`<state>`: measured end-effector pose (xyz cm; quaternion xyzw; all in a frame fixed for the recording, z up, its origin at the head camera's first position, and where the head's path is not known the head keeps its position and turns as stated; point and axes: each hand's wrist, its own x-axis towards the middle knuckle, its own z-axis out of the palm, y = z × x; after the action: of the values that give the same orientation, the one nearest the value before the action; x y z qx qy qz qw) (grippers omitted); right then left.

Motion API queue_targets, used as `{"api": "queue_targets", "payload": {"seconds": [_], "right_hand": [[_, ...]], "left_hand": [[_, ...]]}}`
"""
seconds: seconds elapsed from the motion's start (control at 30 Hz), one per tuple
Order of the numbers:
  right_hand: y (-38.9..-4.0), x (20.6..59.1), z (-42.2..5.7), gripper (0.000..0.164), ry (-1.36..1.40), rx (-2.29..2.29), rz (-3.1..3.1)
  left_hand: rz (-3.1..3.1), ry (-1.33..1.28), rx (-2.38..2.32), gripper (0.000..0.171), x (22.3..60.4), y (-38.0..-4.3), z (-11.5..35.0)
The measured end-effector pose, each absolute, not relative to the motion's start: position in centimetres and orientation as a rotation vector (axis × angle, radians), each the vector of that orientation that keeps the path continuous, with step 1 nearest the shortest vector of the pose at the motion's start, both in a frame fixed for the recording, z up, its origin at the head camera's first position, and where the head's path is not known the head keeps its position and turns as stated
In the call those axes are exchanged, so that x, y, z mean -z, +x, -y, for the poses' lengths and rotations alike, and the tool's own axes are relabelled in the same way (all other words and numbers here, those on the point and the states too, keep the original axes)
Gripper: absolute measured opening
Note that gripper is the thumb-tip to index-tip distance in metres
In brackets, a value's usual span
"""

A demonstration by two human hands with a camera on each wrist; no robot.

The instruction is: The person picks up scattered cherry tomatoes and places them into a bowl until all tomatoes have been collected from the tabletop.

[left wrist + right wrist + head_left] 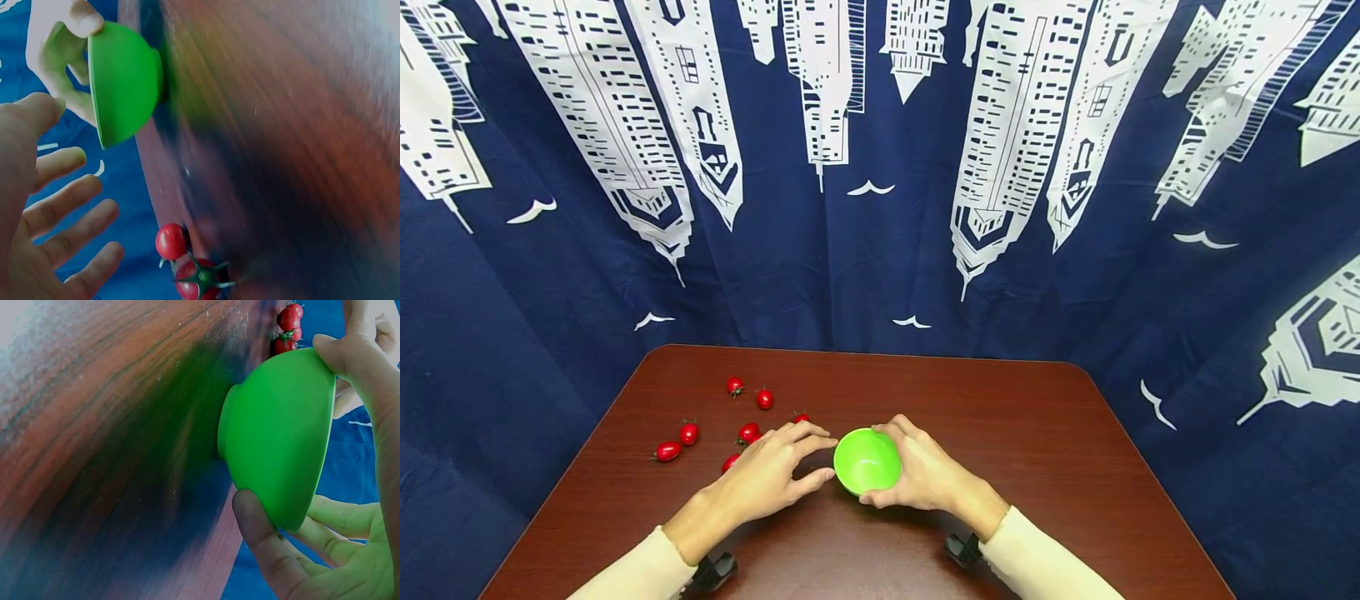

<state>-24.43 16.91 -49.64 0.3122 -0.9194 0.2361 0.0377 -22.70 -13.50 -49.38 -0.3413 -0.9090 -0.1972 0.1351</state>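
Note:
A small green bowl (867, 463) stands upright near the middle of the brown table. My right hand (925, 467) grips it from the right, with thumb and fingers spread around its side; the right wrist view shows this grip on the bowl (281, 440) close up. On the other side, my left hand (767, 471) has its fingers loosely spread and holds nothing. The left wrist view shows a gap between this hand (59, 212) and the bowl (125, 84). Beyond the left hand lie red cherry tomatoes (748, 432), some partly hidden by it.
More cherry tomatoes, such as one (667, 451) at the left and another (735, 386) towards the back, lie scattered on the table (1037, 442). Behind the table's far edge hangs a dark blue cloth (895, 258) printed with white buildings and birds.

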Motion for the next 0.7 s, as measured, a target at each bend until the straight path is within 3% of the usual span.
{"api": "queue_targets", "payload": {"seconds": [0.7], "right_hand": [[-24.3, 49.4, -17.1, 0.105, 0.901, -0.827, 2.859]], "left_hand": [[2.774, -0.633, 0.662, 0.057, 50.0, -27.5, 14.0]]}}
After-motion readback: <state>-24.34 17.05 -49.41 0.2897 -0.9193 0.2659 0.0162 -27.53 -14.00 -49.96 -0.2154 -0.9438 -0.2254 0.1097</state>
